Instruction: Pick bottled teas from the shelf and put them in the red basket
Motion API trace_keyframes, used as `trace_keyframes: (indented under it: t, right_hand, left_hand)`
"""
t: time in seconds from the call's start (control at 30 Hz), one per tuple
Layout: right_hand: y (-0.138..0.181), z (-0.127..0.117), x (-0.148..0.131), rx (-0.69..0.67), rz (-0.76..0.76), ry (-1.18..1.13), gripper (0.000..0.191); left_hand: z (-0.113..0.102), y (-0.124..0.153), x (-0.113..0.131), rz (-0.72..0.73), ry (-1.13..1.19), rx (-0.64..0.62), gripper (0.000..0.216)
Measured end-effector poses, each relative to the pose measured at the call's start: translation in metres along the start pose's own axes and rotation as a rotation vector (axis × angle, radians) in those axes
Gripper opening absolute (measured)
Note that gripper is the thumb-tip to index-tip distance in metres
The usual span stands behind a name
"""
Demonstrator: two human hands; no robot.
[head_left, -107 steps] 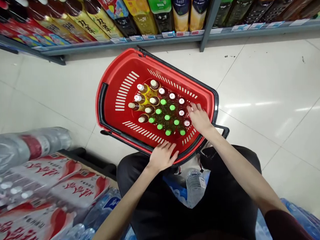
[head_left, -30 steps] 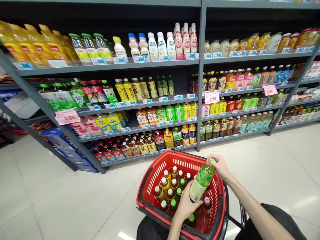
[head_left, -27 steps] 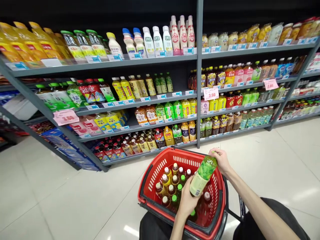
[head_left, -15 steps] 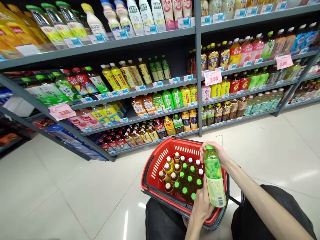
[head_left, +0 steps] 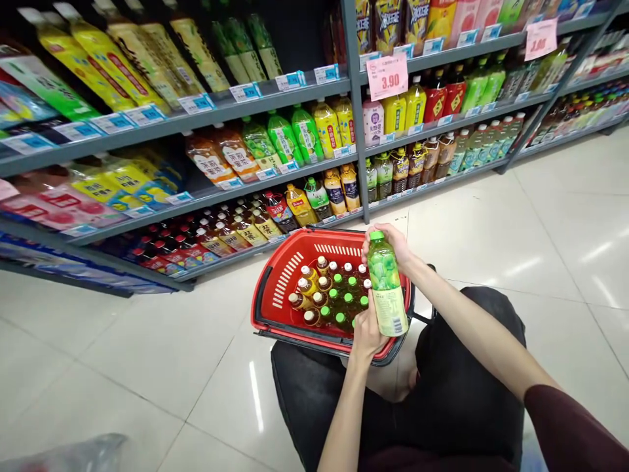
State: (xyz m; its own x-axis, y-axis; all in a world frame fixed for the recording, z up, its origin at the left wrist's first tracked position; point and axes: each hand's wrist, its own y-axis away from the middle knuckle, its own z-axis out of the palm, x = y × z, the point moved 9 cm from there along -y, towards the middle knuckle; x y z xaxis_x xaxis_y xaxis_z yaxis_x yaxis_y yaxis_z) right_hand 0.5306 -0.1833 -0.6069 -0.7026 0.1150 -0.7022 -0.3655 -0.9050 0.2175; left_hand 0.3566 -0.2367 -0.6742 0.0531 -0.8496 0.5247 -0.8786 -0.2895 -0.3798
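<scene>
In the head view, I have a bottle (head_left: 387, 278) at four o'clock from centre, cap up and tilted, above the right side of the basket (head_left: 280, 316). My left hand (head_left: 368, 334) is curled around its lower part, fingers partly hidden behind it. My right hand (head_left: 393, 240) wraps the neck from two o'clock, fingertips showing past the cap. Green caps (head_left: 348, 297) stand in the basket, toward eight o'clock from the bottle. The shelf (head_left: 352, 39) runs across twelve o'clock.
</scene>
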Motion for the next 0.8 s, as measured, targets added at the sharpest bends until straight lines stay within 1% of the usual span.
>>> trace_keyframes:
  t: [0.2,0.43,0.53,0.63,0.8]
  right_hand:
    - [0.001,0.0,0.0,-0.003,-0.005,0.009,0.033]
    - [0.0,-0.003,0.001,0.01,-0.001,0.003,0.032]
    - [-0.001,-0.006,0.002,0.017,-0.007,0.003,0.031]
    - [-0.002,-0.011,0.003,0.043,-0.013,-0.001,0.03]
    - [-0.002,-0.01,0.001,0.046,-0.026,-0.006,0.031]
  left_hand:
    - [0.002,-0.001,-0.002,-0.035,-0.022,-0.032,0.091]
    - [-0.005,-0.005,0.005,0.01,-0.037,-0.005,0.087]
    - [-0.005,-0.007,0.006,0.003,-0.028,-0.024,0.092]
    - [-0.013,-0.01,0.013,0.034,-0.021,0.025,0.095]
    - [-0.028,-0.016,0.025,0.094,-0.007,0.136,0.085]
